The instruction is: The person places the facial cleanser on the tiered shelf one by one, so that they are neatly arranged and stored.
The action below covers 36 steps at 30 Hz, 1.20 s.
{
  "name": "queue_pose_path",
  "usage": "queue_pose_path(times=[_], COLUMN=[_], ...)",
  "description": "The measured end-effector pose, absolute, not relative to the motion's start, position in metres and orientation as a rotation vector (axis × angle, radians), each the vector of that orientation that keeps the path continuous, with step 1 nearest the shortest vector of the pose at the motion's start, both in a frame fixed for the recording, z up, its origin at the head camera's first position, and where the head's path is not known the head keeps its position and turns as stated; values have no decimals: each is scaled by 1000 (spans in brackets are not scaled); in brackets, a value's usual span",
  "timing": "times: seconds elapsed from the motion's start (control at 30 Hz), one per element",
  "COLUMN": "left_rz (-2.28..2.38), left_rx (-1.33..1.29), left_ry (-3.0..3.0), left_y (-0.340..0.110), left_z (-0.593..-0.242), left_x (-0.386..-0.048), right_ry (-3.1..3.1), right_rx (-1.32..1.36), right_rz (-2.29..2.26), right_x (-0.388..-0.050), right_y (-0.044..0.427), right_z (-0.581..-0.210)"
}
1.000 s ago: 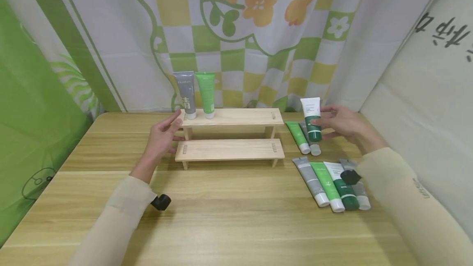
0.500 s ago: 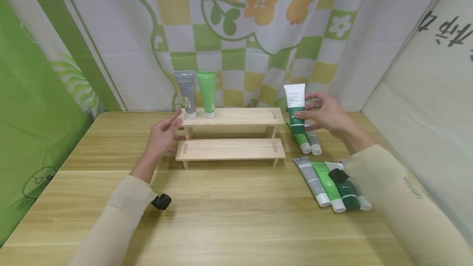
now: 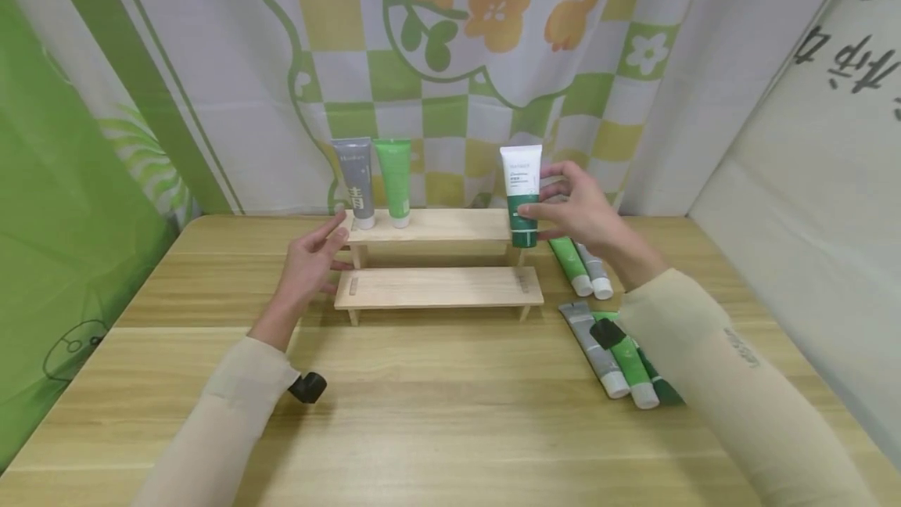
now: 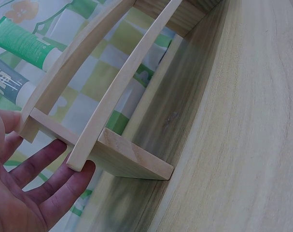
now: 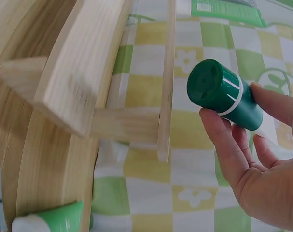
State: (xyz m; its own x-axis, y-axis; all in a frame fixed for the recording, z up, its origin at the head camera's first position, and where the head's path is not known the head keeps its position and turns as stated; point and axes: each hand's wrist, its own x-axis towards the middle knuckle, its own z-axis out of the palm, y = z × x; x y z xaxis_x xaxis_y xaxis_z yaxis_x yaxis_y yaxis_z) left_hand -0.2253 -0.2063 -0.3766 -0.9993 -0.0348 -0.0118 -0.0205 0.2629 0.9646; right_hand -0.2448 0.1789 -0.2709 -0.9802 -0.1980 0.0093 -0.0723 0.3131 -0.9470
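Note:
A white and dark-green squeeze tube (image 3: 522, 194) is pinched upright in my right hand (image 3: 580, 210), cap end down. It stands over the right part of the two-tier wooden rack's upper shelf (image 3: 450, 224). In the right wrist view its green cap (image 5: 206, 83) appears apart from the shelf edge. At the rack's left end my left hand (image 3: 304, 264) touches the wood with nearly straight fingers, seen along the side panel (image 4: 132, 157) in the left wrist view. A grey tube (image 3: 355, 182) and a green tube (image 3: 394, 182) stand caps down on the upper shelf's left part.
Right of the rack, a green tube (image 3: 571, 266) and a grey tube (image 3: 597, 272) lie on the wooden table (image 3: 422, 413). Nearer, another grey tube (image 3: 594, 350) lies in a row with several more, partly hidden by my right sleeve (image 3: 711, 358). A patterned curtain (image 3: 450, 116) hangs behind.
My right hand has carried the white and dark-green tube up and left, from above the lying tubes to over the rack's right end. The left hand stays at the rack's left end.

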Motion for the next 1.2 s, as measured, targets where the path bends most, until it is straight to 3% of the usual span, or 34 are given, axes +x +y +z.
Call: queue_pose_path(times=[1.2], left_rz=[-1920], left_rx=[15], left_ry=[-2474], left_y=[-205], left_z=[-374], left_x=[-223], right_ry=[2452], right_rx=[-451], right_rz=[-1959], right_x=[-262], right_y=[87], right_z=[-285])
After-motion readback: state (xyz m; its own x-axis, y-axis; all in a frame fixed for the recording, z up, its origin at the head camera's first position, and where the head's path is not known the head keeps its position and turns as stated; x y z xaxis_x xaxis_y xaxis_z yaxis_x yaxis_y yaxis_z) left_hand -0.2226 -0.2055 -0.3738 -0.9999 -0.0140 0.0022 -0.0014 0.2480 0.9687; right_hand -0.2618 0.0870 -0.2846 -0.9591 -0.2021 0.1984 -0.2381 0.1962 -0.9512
